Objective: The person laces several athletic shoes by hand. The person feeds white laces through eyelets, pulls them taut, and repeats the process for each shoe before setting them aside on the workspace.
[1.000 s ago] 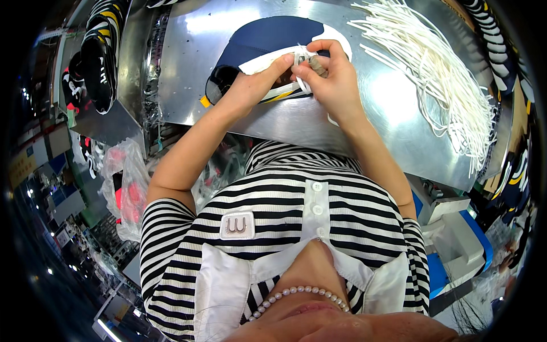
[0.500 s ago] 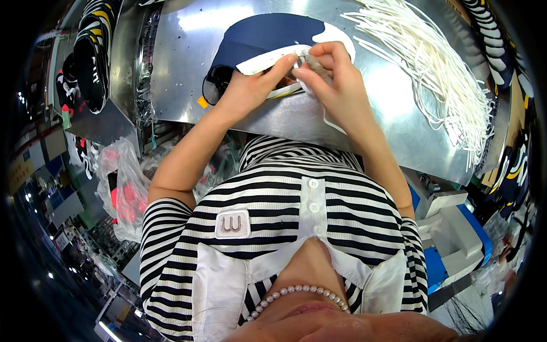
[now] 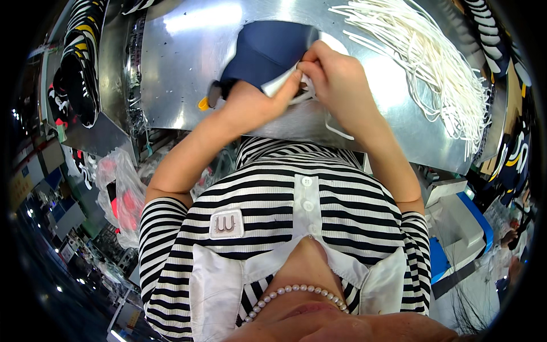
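Note:
A navy and white shoe upper lies on the metal table, its white eyelet edge toward me and a yellow tab at its left end. My left hand reaches partly inside it and grips that edge between thumb and fingers. Close beside, my right hand is closed in a pinch at the same edge, on a white shoelace mostly hidden by the fingers. The loose lace end dangles below my right hand, near the table's front edge.
Many loose white shoelaces spread over the right side of the metal table. Stacked dark shoe uppers stand at the left, with more at the far right. A clear plastic bag hangs lower left; a blue-and-white box sits lower right.
The shoe upper has tilted and its white edge has turned, showing less of its inside. My hands have shifted slightly, the right one folding over the edge. More lace end hangs out.

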